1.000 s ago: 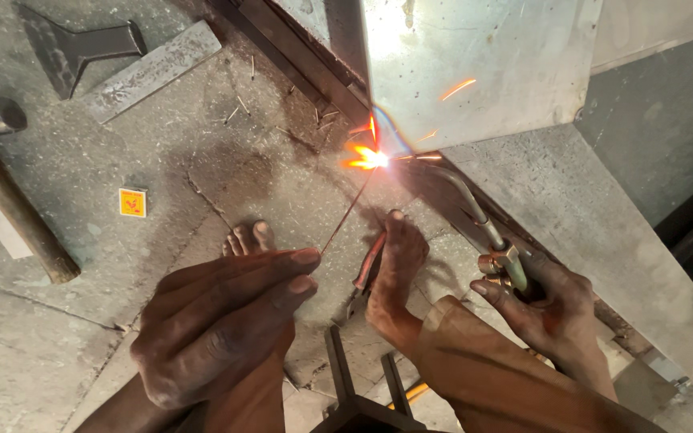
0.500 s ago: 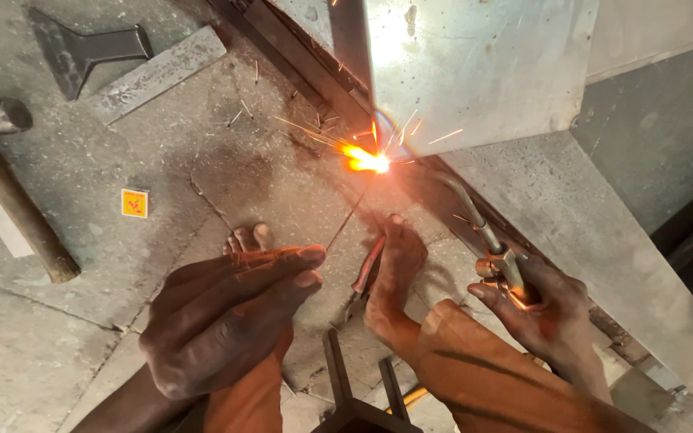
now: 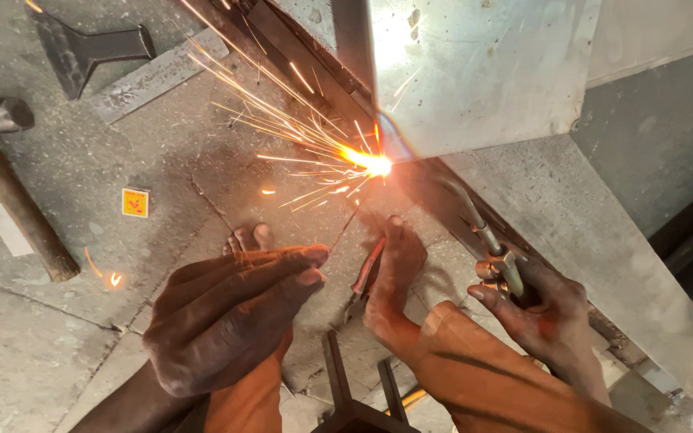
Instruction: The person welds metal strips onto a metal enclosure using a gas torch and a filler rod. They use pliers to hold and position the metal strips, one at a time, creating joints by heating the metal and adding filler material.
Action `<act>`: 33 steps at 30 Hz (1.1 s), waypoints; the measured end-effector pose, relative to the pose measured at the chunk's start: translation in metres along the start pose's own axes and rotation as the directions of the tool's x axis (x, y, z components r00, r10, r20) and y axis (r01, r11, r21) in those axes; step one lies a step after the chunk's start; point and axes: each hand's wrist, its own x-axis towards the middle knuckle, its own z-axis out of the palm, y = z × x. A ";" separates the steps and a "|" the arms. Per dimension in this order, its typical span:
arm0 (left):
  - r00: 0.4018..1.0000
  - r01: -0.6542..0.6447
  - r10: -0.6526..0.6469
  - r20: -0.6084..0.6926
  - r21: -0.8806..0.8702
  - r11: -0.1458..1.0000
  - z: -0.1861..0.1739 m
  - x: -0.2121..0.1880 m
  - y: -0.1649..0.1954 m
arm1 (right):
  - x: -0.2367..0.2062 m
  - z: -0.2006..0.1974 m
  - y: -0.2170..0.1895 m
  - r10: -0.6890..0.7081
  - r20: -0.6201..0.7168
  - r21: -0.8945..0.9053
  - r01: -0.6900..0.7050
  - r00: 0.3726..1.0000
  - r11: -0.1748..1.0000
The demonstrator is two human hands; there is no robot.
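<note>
Right hand [image 3: 551, 309] is gripping a brass-headed gas torch [image 3: 497, 258], its flame tip throwing orange sparks [image 3: 366, 163] at the grey sheet-metal panel's [image 3: 483, 72] lower edge. Left hand [image 3: 230, 313] is pinching a thin filler rod [image 3: 345, 231] angling toward the sparks.

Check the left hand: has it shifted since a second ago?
No. The left hand sits at the same spot below and right of the yellow matchbox, fingers flat, holding the thin rod toward the flame.
</note>
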 end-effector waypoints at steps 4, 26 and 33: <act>0.993 0.104 -0.093 0.072 -0.155 0.982 -0.006 0.012 0.004 | 0.000 -0.002 0.001 0.049 -0.002 -0.069 -0.049 0.999 0.996; 0.998 -0.046 0.044 -0.033 -0.064 0.997 0.005 -0.006 -0.008 | 0.000 0.001 0.003 0.001 -0.021 0.021 0.000 1.000 1.000; 0.999 -0.030 0.029 -0.020 -0.021 0.999 0.003 -0.006 -0.006 | -0.001 0.002 0.002 0.026 -0.011 0.074 -0.025 1.000 0.997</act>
